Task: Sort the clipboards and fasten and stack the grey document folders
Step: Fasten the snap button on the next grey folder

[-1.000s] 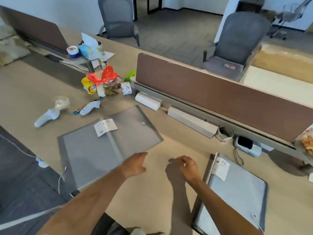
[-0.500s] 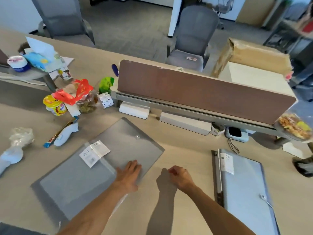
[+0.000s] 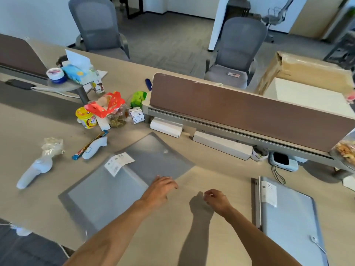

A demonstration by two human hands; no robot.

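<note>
At centre frame the left hand lies palm down with fingers spread and loose, its fingertips resting on the near corner of the grey folder, gripping nothing. That folder lies flat on the desk, stretching away to the centre left, a white label on its flap. Just right of centre, the right hand is loosely curled and empty above bare desk. The second folder lies apart at lower right.

Grey translucent folder lying flat and askew on the desk, flap with snap button toward the partition, white label near its middle. Second grey folder flat at right, spine leftward, labelled.
</note>
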